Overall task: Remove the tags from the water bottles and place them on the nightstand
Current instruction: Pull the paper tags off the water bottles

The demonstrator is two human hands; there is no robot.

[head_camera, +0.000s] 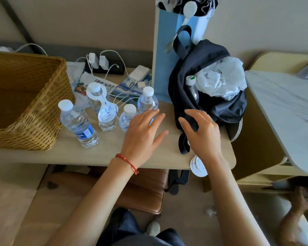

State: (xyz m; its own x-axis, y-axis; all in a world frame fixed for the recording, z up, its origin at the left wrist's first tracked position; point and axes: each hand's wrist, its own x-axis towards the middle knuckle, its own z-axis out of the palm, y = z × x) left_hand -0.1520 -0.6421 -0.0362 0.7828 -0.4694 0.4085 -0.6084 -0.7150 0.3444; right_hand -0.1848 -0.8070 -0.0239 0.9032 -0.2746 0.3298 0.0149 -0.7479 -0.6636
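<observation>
Several clear water bottles with white caps stand on the beige table (100, 153). One at the back (96, 98) wears a white paper tag (106, 108) looped round its neck. The other bottles (78, 125), (127, 116), (147, 101) show no tag. My left hand (143, 132) hovers open, fingers spread, just in front of the two right bottles. My right hand (201, 132) is over the table's right part, fingers loosely bent, touching the black bag's strap (184, 144). A few round white tags (197, 166) lie stacked at the table's front edge under my right wrist.
A wicker basket (25, 103) fills the table's left. Chargers and cables (105, 66) and leaflets lie behind the bottles. A tall blue paper bag (167, 59) and a black bag (208, 89) holding another bottle and plastic stand at right. A marble-topped nightstand (288, 118) is further right.
</observation>
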